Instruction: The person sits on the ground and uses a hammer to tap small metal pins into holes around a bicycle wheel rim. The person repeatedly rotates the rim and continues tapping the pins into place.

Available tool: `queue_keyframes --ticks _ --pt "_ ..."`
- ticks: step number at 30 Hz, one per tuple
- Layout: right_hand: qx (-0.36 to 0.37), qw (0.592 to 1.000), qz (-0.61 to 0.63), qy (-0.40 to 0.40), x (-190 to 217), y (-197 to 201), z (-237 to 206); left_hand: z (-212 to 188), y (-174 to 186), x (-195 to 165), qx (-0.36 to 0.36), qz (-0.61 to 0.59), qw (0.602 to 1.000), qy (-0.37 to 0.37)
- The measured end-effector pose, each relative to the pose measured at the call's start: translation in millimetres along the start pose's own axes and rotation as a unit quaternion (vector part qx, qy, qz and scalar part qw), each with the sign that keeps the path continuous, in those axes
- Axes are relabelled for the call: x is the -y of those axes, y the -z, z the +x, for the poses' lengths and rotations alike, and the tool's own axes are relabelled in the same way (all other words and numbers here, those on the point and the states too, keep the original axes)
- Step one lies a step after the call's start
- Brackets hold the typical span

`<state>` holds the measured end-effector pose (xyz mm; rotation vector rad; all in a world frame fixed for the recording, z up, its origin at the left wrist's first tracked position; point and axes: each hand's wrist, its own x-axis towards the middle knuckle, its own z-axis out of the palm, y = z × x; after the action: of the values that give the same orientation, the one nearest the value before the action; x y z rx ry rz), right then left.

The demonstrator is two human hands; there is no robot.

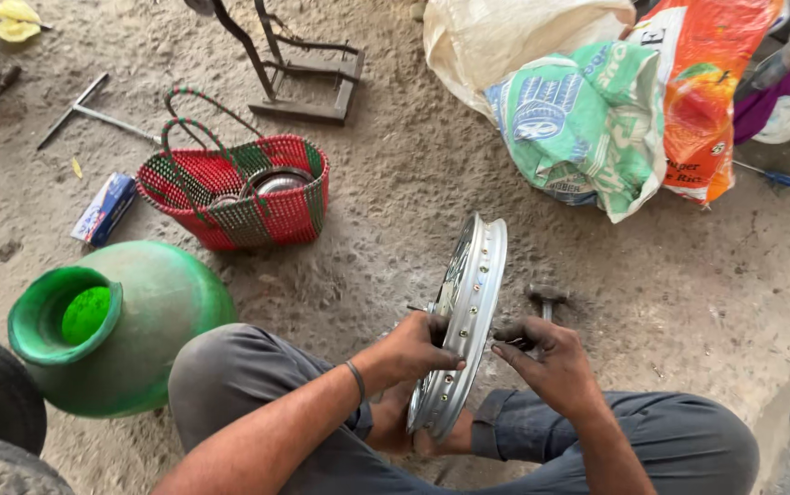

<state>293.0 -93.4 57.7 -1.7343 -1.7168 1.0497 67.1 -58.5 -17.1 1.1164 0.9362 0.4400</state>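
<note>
Two hands brace a shiny, hole-dotted metal wheel rim [462, 321] upright — left hand [413, 351] grip closed on it; right hand [546, 362] open, fingertips touching.

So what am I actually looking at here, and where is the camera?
The camera sits on a person's head and looks down at their own lap and hands; they sit on a sandy floor. The left hand grips a silver spoked wheel rim, stood on edge between the knees. The right hand touches it from the other side. A hammer lies just behind. Around them: a green pot, a red-and-green woven basket, printed sacks, a T-shaped wrench and a metal stand.
</note>
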Motion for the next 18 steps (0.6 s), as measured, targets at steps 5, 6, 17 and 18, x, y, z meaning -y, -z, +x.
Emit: queue_keyframes --ticks 5,6,17,18 --pt "0.101 0.988 -0.110 -0.028 -23 -6 2 -1 2 3 -0.007 0.016 1.000 -0.002" --pt "0.139 0.980 -0.125 -0.067 -30 -14 3 1 2 4 -0.011 0.029 1.000 -0.004" --pt "0.127 0.980 -0.151 -0.040 -47 -31 14 22 0 27 -0.001 -0.001 1.000 -0.019" --pt "0.121 0.981 -0.136 -0.071 -39 -19 16 22 -2 28 0.002 -0.017 0.999 -0.031"
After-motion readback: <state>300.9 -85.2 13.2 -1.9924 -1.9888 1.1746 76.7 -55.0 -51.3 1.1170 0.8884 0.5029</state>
